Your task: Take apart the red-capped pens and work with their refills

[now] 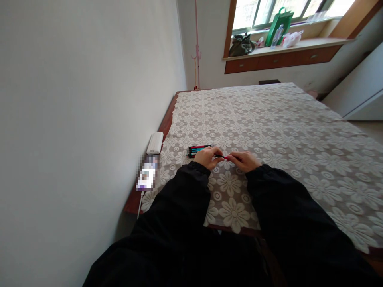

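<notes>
Between my two hands is a slim pen (222, 156), dark on the left and pink-red toward the right. My left hand (208, 157) is closed on its dark part, fingers pinched together. At the other end my right hand (243, 160) pinches the pink-red part. Several more pens (195, 151), with black, red and teal barrels, lie side by side on the tablecloth just left of my left hand, which partly covers them. Both hands are low over the floral lace tablecloth (230, 183) near the front of the table.
A white power bank (155, 142) and a blurred-out phone (147, 173) with a white cable (140, 204) lie along the table's left edge by the wall (89, 99). A green bag (279, 28), a bottle (277, 36) and other bags stand on the far windowsill.
</notes>
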`<state>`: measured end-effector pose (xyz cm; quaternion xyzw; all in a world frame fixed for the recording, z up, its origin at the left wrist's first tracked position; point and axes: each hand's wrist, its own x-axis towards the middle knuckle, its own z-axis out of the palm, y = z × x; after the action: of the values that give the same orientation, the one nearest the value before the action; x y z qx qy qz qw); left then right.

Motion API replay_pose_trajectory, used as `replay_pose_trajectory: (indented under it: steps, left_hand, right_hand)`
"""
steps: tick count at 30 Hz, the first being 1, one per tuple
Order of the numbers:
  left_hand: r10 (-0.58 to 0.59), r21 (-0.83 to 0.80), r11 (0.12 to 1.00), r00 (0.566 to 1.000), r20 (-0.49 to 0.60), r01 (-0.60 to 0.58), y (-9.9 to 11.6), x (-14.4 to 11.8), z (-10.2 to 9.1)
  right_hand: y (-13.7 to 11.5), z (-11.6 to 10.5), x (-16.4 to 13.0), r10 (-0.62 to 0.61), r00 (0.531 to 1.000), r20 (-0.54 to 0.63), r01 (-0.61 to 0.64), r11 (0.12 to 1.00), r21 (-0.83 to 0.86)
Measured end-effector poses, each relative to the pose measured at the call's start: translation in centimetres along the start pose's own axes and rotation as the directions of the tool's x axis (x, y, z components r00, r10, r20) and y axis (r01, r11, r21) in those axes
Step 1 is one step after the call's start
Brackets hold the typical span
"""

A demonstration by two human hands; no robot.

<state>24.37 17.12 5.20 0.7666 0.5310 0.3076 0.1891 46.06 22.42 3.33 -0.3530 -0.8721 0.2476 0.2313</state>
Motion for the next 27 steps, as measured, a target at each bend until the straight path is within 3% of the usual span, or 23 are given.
replay_pose_trajectory:
  steps: [5,11,19,27]
  left_hand:
    - [0.026,0.12,0.992,0.999,0.022,-0.028,0.2,-0.1,0.0]
    - [0.054,0.196,0.978,0.995,0.08,-0.069,0.4,-0.2,0.2]
    - [0.047,0.362,0.925,0.979,0.198,-0.118,0.9,-0.3,0.7]
    - [-0.054,0.344,0.939,0.984,0.169,-0.008,0.9,-0.6,0.3]
  right_hand:
    - [0.4,0.0,0.1,-0.042,0.997,0.058,0.046,0.996,-0.077]
    - [-0.4,0.2,-0.1,0.03,0.989,0.147,0.001,0.978,-0.21]
    - [-0.9,1.4,-0.3,0.077,0.989,0.128,-0.008,0.884,-0.468]
    - [-1.5,1.6,-0.6,0.015,0.994,0.105,0.044,0.842,-0.537]
